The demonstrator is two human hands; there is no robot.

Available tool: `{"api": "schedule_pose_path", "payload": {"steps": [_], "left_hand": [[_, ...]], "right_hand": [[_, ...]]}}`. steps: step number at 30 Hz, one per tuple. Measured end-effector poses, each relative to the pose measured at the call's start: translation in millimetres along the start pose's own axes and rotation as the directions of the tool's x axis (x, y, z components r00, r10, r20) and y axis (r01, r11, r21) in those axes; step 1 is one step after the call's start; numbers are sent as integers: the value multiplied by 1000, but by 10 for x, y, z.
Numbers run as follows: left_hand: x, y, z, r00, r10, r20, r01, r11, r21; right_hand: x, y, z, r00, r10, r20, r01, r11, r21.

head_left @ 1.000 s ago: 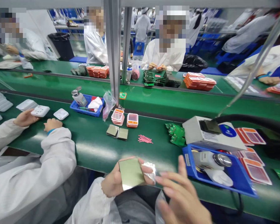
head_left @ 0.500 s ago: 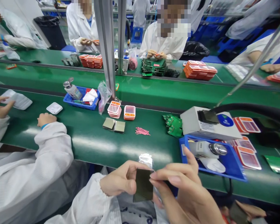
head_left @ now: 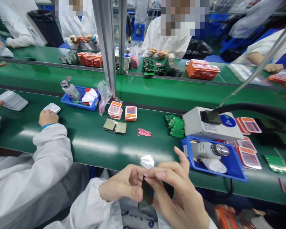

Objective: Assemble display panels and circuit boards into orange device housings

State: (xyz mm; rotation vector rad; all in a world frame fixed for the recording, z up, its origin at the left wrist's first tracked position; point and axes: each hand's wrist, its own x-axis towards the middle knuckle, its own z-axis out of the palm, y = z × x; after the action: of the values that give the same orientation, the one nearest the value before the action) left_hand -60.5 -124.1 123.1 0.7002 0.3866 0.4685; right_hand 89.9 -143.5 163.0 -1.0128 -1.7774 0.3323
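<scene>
Green surface (head_left: pixel 90 144) runs w/ a second green belt behind it. 1 white box unit (head_left: pixel 211 125) w/ a black hose on the right. 2 blue trays: near one (head_left: pixel 235 173) holds a white-and-chrome tool, far one (head_left: pixel 69 101) holds 1 pump bottle (head_left: pixel 69 90) plus white wipes. 2 stacks of orange-rimmed cases (head_left: pixel 123 112) side by side mid-surface, more loose ones right of the box unit. 2 grey square plates (head_left: pixel 114 126) lying flat, touching each other. 1 pile of green boards (head_left: pixel 175 124). 1 scatter of pink sticks (head_left: pixel 144 132). A co-worker's white sleeve (head_left: pixel 45 156) rests on the surface at left.

Left hand (head_left: pixel 124 187) and right hand (head_left: pixel 178 194) meet just below the near edge of the surface, both pinching 1 dark plate (head_left: pixel 146 192). Plate is thin, rectangular, near black, held upright, lower half showing between the fingers. Left grip: thumb and forefinger clamped on its left edge. Right grip: fingertips closed over its top edge. 1 crumpled silvery film (head_left: pixel 147 161) sits just above the fingertips; can't tell if it touches them.
</scene>
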Motion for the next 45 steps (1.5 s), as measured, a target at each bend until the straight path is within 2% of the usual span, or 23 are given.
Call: {"api": "schedule_pose_path", "payload": {"steps": [12,14,20,26,31,35,37,41,43,45], "left_hand": [[-4,33,0,1000,2,23,-1,1000,-9],[-12,9,-18,999,-19,44,21,999,-40],[-16,-101,-79,996,-28,80,34,996,-77],[-9,-82,-69,994,-61,87,70,992,-103],[-4,-18,-45,989,-68,131,80,993,-84],[-5,-31,-26,991,-42,129,64,983,-173],[-14,-68,-21,994,1,106,23,973,-229],[-43,-164,-40,986,154,66,-130,953,-275],[-55,-198,-68,983,166,76,-138,949,-284],[-60,-219,-100,990,118,83,-88,948,-305]], "right_hand": [[5,6,-14,1000,-3,27,2,1000,10],[-14,29,-27,998,5,59,-6,1000,17],[-66,143,-107,968,23,250,-59,989,135],[-79,211,-135,952,18,305,-92,969,228],[-21,225,-114,959,-39,281,-23,977,214],[27,199,-133,973,-78,216,34,979,201],[30,193,-160,975,-75,209,29,977,213],[28,204,-218,972,-82,221,8,949,316],[30,210,-240,976,-68,207,-15,927,375],[25,216,-255,985,-24,173,-52,906,419]]}}
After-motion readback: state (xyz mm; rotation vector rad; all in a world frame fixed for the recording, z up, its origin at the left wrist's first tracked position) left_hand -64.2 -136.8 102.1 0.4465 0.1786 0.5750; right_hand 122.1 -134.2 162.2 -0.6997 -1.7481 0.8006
